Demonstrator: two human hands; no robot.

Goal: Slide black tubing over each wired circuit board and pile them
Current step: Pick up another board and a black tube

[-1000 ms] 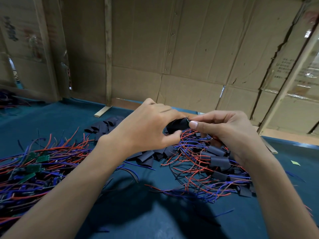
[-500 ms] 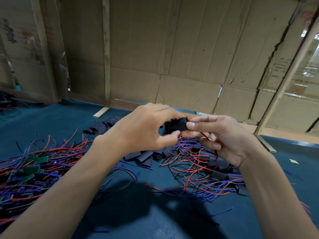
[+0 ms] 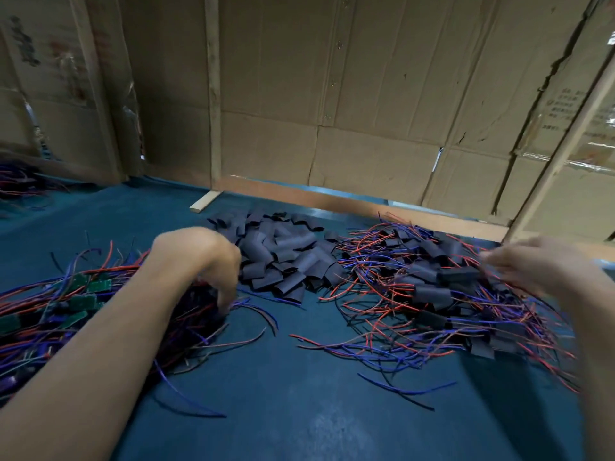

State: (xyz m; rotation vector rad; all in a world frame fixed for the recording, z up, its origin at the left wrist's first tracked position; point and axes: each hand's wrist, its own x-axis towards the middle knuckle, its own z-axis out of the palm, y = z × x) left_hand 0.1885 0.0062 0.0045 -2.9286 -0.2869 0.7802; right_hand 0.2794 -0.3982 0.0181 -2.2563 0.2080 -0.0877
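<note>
A heap of green circuit boards (image 3: pixel 87 300) with red and blue wires lies at the left. My left hand (image 3: pixel 199 257) reaches down into its right edge, fingers curled among the wires; what they grip is hidden. Loose pieces of black tubing (image 3: pixel 283 257) are piled in the middle. To the right spreads the pile of boards sleeved in black tubing (image 3: pixel 429 294). My right hand (image 3: pixel 539 264), blurred, hovers over that pile's far right with fingers spread. One sleeved board (image 3: pixel 459 274) lies just off its fingertips.
The blue table top (image 3: pixel 299 410) runs back to a cardboard wall (image 3: pixel 366 94). A wooden strip (image 3: pixel 206 201) lies near the wall. A slanted wooden post (image 3: pixel 559 151) stands at the right. Another wire heap (image 3: pixel 16 181) sits far left.
My hands, which held one black-sleeved board together in the middle, have parted. The right hand went right to the sleeved pile, the left dropped to the bare boards.
</note>
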